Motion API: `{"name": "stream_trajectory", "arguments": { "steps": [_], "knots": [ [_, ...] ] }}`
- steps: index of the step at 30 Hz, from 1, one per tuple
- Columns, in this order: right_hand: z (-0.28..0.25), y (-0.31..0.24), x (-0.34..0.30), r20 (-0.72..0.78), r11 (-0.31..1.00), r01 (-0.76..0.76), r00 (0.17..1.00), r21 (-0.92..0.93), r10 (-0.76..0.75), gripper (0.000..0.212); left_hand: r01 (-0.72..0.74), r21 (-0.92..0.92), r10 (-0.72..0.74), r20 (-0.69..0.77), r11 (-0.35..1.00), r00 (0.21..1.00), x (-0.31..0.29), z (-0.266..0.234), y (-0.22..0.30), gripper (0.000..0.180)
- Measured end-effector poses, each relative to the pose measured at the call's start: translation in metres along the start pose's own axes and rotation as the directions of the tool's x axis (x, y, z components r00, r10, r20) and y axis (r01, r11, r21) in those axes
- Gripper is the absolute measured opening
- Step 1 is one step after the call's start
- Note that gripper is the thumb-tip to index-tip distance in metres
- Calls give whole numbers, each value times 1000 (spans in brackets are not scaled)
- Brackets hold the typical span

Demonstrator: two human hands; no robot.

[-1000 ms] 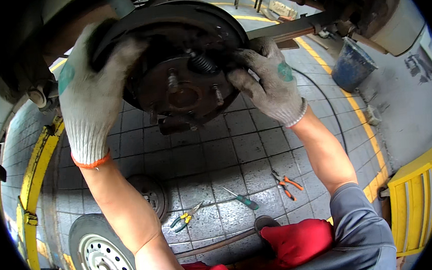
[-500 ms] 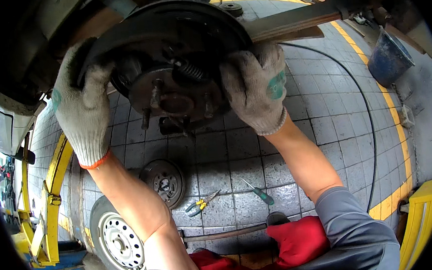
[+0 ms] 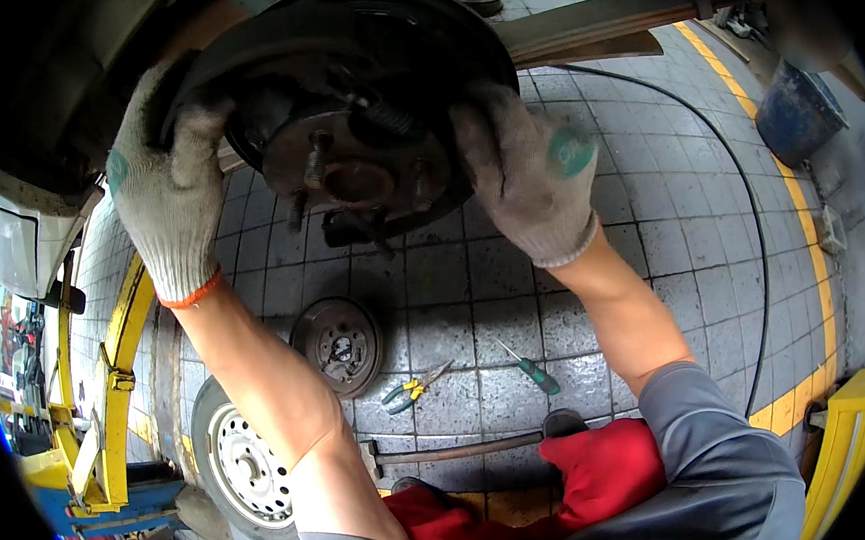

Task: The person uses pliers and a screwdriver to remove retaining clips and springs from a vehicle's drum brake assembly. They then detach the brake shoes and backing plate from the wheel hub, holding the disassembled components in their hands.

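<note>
Tiled floor (image 3: pixel 433 280) beneath my fingers (image 3: pixel 473 137), brake (image 3: pixel 343 141) between them, studs (image 3: pixel 316 160) and axis pointing towards me, left hand (image 3: pixel 171 183) grasping one edge, right hand (image 3: pixel 536 177) bent at the other, its hold unclear

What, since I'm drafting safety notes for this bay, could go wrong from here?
The right hand, in a knit glove, is close to the coil spring and wheel studs; the fabric could snag.

The screwdriver and long-nose pliers lie loose on the tiled floor, so a step forward might land on one.

The long-handled hammer by the right shoe may trip the person.
</note>
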State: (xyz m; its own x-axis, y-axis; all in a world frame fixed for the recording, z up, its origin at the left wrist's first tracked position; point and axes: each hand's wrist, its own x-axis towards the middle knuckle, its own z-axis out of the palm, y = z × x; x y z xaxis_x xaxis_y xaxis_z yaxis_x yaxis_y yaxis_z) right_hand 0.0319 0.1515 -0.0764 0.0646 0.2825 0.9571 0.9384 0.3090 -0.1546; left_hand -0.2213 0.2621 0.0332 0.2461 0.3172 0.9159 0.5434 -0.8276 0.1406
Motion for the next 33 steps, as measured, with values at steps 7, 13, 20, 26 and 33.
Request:
{"name": "stream_trajectory", "arguments": {
  "steps": [7, 13, 20, 26, 33],
  "knots": [
    [4, 0, -8, -60, 1000, 23, 998, 11, -22, 16, -38, -3, 38, 47, 999, 998, 4, -3, 3, 64],
    [6, -3, -4, -52, 995, -61, 997, 80, 65, 14, 7, -34, -5, 65, 999, 998, 2, -1, 9, 65],
    [-19, 13, 7, 200, 926, 328, 936, -189, -291, 20, 91, -78, -84, 90, 993, 992, -5, 0, 12, 61],
    [-6, 9, -3, 119, 988, 126, 986, -92, -115, 26, 42, -140, -33, 66, 989, 997, -1, 0, 13, 60],
    [-5, 1, -10, 130, 931, 221, 973, -291, -190, 22, -17, -40, 22, 145, 999, 989, 13, -6, 19, 54]
  ]
}}
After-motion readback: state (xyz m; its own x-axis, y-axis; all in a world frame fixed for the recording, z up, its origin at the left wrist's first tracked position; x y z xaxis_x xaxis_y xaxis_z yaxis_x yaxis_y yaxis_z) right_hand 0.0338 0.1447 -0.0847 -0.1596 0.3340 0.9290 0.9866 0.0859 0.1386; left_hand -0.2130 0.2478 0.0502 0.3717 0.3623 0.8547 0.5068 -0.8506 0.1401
